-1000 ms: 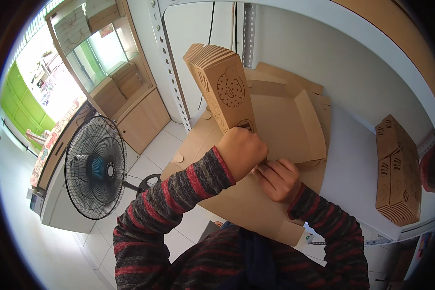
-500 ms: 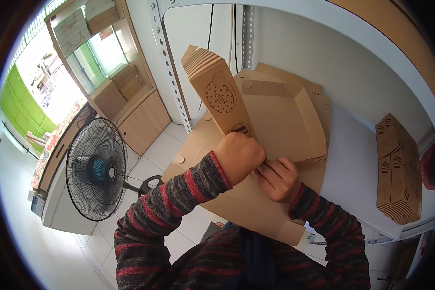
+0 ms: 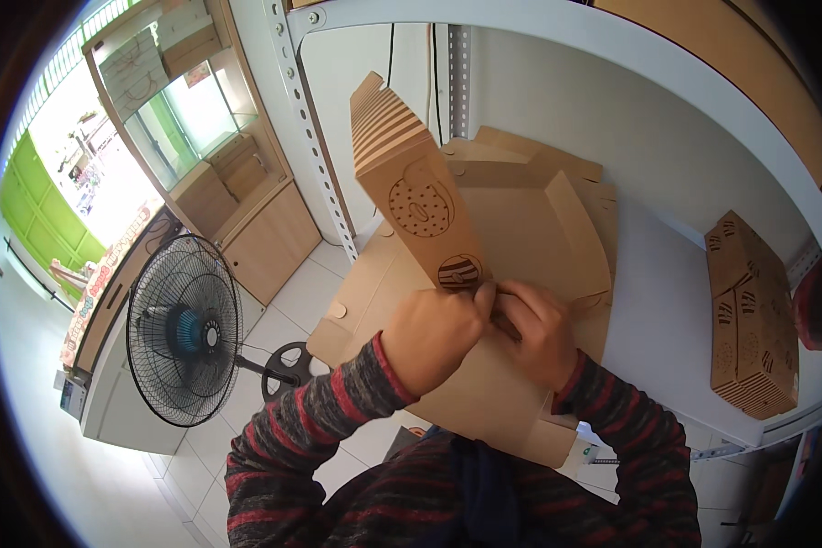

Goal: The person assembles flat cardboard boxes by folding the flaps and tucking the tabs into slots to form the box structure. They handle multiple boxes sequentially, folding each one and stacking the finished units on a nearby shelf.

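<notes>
A brown cardboard box with printed doughnuts and a striped end stands partly folded in front of me. Its tall side wall rises on the left, while the inside faces right. At the near corner of this box, my left hand is closed, fingers curled against the card. Pressed close beside it, my right hand pinches the same corner with bent fingers. Both sets of fingertips meet there, and the fold between them is hidden. Flat cardboard blanks lie beneath the box.
On the white shelf to the right sit finished doughnut boxes in a stack. A metal shelf frame arches over the work. To the left stand a black fan and a wooden cabinet.
My left hand has slid down and left from the box wall, uncovering the lower printed doughnut. My right hand has shifted slightly up, and its fingers now meet the left ones at the corner.
</notes>
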Tool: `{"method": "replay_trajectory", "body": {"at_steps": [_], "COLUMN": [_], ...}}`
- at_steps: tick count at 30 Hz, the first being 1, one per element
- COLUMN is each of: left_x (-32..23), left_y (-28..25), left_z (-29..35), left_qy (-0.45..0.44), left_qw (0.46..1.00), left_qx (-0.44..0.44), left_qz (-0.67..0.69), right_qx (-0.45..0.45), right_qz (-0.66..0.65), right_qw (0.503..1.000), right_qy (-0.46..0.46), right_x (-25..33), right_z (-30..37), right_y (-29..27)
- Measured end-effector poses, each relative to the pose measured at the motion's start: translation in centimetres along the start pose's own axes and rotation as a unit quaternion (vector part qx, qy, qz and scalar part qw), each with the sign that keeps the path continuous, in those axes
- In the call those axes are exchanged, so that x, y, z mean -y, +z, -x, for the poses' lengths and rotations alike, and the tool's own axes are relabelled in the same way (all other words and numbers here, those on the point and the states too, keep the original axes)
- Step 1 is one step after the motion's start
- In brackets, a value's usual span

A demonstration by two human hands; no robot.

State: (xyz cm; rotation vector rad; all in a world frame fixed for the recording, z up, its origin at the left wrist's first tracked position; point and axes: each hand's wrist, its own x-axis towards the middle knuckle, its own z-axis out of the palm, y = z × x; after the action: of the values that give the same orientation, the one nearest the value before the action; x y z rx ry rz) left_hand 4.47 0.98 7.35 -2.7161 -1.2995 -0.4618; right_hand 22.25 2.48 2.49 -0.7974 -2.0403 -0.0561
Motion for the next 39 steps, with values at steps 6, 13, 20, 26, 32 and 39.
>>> {"method": "replay_trajectory", "body": {"at_steps": [6,13,20,26,32,39], "left_x": [-0.4,-0.8,-0.2,0.3,0.3,-0.3], "left_y": [1.9,3.9,4.5,5.6,5.5,5.2], "left_z": [1.2,2.9,3.5,3.5,3.2,3.1], "left_qy": [-0.032,-0.033,-0.059,-0.06,-0.056,-0.022], "left_qw": [0.994,0.971,0.975,0.969,0.972,0.955], "left_qx": [-0.077,-0.227,-0.196,-0.211,-0.203,-0.262], "left_qz": [0.073,0.072,0.082,0.112,0.1,0.135], "right_qx": [0.11,0.139,0.154,0.159,0.195,0.173], "right_qz": [-0.013,0.004,0.01,-0.01,-0.01,0.022], "right_qw": [0.994,0.99,0.988,0.987,0.979,0.984], "right_qy": [0.002,0.024,0.007,0.01,0.057,0.041], "right_x": [-0.9,-1.0,-0.3,-0.3,-0.1,0.2], "right_z": [-0.8,-0.8,-0.9,-0.7,-0.2,-0.4], "right_y": [-0.7,-1.0,-1.2,-0.8,-0.3,0.1]}}
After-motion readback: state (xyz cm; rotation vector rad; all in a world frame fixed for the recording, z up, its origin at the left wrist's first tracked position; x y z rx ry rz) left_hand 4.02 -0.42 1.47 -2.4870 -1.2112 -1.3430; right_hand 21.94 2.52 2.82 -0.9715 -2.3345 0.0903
